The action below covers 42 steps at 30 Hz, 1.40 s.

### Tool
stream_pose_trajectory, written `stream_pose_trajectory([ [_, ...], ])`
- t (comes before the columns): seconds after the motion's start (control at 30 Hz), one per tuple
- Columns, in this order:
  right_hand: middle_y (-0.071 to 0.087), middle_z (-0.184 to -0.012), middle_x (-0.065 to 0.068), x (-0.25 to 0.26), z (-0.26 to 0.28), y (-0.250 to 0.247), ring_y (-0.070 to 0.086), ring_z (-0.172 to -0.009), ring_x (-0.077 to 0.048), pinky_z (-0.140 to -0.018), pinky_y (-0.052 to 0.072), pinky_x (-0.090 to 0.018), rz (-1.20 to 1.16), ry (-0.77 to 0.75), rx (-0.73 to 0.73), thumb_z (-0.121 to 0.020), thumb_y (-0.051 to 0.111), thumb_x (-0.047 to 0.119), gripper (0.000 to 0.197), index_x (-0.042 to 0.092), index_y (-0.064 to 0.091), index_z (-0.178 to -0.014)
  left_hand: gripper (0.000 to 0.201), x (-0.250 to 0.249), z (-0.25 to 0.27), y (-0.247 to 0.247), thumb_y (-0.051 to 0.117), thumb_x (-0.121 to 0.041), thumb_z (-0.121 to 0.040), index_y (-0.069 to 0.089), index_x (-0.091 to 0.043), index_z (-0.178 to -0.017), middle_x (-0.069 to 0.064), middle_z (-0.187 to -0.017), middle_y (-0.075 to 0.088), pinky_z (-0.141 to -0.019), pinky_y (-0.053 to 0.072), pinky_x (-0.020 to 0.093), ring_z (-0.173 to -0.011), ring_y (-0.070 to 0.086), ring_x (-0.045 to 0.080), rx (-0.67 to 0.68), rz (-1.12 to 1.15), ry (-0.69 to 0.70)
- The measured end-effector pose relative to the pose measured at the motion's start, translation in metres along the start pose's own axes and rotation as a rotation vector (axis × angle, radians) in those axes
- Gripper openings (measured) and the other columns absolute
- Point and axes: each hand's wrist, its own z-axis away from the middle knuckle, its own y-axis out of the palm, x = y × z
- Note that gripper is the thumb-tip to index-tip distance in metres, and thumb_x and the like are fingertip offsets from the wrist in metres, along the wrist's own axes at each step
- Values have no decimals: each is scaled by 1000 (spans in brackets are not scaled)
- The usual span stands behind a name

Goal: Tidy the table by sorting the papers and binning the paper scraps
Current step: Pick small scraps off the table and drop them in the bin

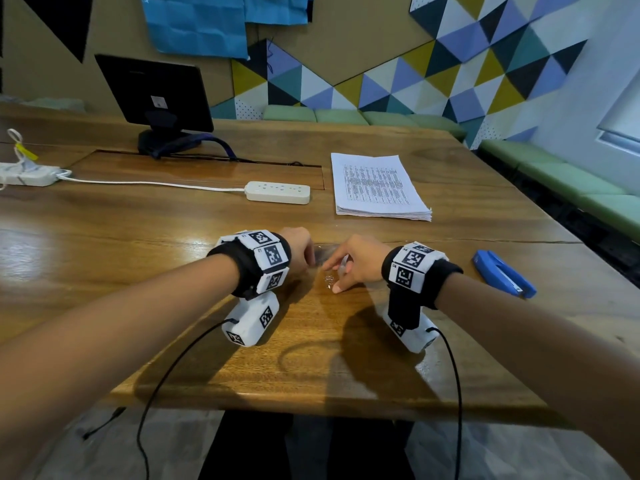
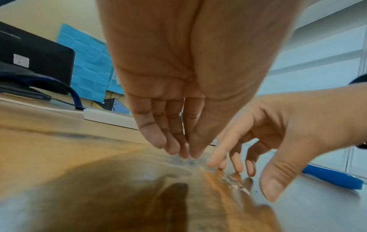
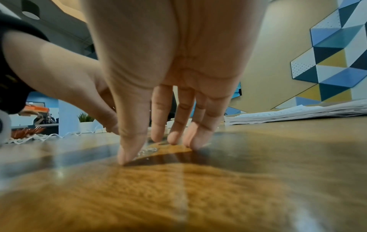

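Observation:
Several tiny shiny scraps [image 1: 329, 280] lie on the wooden table [image 1: 311, 368] between my two hands. My right hand [image 1: 333, 276] stands over them with its thumb tip and fingertips [image 3: 172, 141] touching the wood around the scraps [image 3: 148, 150]. My left hand [image 1: 311, 263] is just to their left, with straight fingers bunched against the thumb and the tips [image 2: 185, 154] down at the table; nothing shows between them. In the left wrist view the scraps [image 2: 235, 184] sit under the right hand [image 2: 248, 179]. A neat stack of printed papers [image 1: 375, 188] lies farther back on the right.
A blue stapler [image 1: 502, 273] lies right of my right wrist. A white power strip [image 1: 277, 192] with its cord runs across the table behind my hands, and a dark monitor [image 1: 156, 95] stands at the back left. Green benches line the right wall.

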Motion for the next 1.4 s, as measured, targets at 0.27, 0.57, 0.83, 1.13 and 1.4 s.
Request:
stream_pose_trajectory([
  [0.27,64,-67,17,-5,-12,4,54,-65,-2,-65,42,-19,-133,24,-25,-67,83,25,24,17,78,-88,21,15,1,-3,63,-11,-83,71,-16,-103,4,-110,69,-90,51,28,-102,63,20,-26,1,14],
  [0.57,74,-77,-2,-16,-16,5,63,-72,-12,-77,57,-33,-276,68,8,-70,81,21,13,14,77,-81,20,15,6,2,63,-14,-86,71,-14,-104,4,-112,68,-87,50,26,-103,62,19,-29,28,31],
  [0.83,72,-77,2,-5,-12,7,64,-64,-9,-72,58,-27,-152,79,-19,-77,76,16,11,9,73,-83,21,8,10,4,61,-12,-88,70,-13,-107,5,-115,66,-88,49,26,-106,61,19,2,37,47],
  [1.13,68,-74,1,1,-7,5,62,-58,-9,-76,59,-30,-81,141,-35,-88,60,8,18,18,64,-72,21,-1,11,8,61,-11,-87,68,-13,-107,4,-110,67,-86,50,26,-101,62,18,11,20,66],
  [1.4,64,-58,0,-33,3,-4,59,-47,-5,-65,55,-24,-339,171,-100,-84,62,2,22,17,65,-67,15,-15,-3,23,68,-17,-82,72,-13,-97,4,-104,72,-86,54,30,-97,66,20,13,16,69],
])
